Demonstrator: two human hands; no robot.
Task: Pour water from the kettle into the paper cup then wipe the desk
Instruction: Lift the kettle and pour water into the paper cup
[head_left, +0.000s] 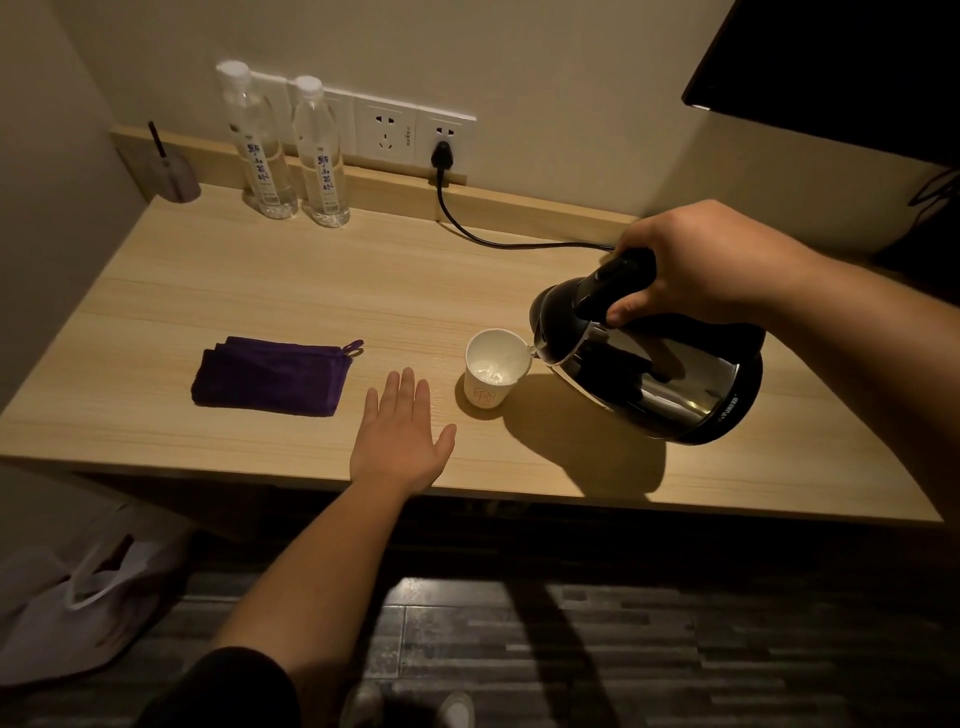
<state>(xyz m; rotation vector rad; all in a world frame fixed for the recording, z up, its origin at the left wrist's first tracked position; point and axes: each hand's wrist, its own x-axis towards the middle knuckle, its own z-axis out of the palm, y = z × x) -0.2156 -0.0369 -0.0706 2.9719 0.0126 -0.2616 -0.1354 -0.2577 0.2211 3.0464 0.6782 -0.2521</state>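
Here your right hand (696, 265) is wrapped around the black handle of the kettle (649, 358), fingers curled tight with the thumb tucked under the grip, forearm reaching in from the right. You have the kettle tilted steeply, spout down and touching the rim of the paper cup (493, 371); its shiny steel body hangs just right of the cup, clear of the desk (260, 270). The cup stands upright, white with a small printed mark on its side, and water is pooling in its bottom. Your left hand (400, 441) lies flat, palm down, on the desk just left of the cup, fingers straight and slightly spread, holding nothing. A folded purple cloth (272, 376) sits further left of the cup. Two water bottles (291, 145) stand well behind the cup, against the wall.
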